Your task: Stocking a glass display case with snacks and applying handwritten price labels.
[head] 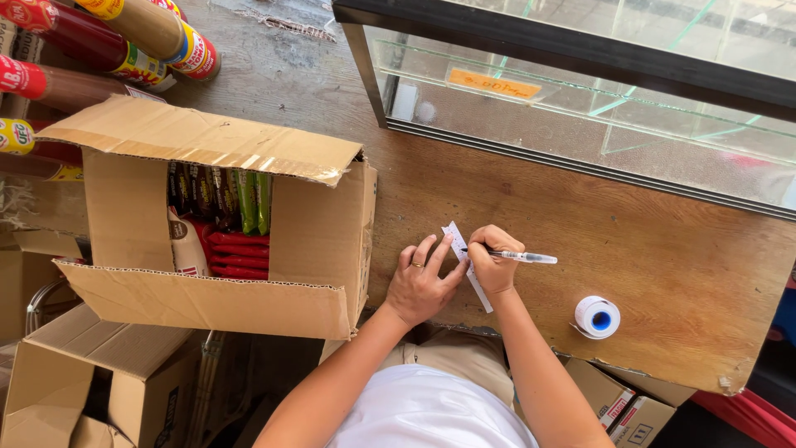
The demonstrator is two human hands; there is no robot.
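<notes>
Pinning a white paper strip (pixel 467 264) flat near the counter's (pixel 663 274) front edge, the left hand (pixel 421 286) spreads open fingers while the right hand (pixel 493 264) grips a pen (pixel 524 257) above it, beside a tape roll (pixel 597 317).

— On the left?
— Open cardboard box (pixel 215 241) with red and green packets (pixel 236 224); bottles (pixel 108 41) lying behind.
— On the wooden table (pixel 663 257)?
— Glass display case (pixel 580 91) at the back, white tape roll (pixel 597 317) near the front edge.
— Underneath?
— More cardboard boxes (pixel 91 382).
</notes>
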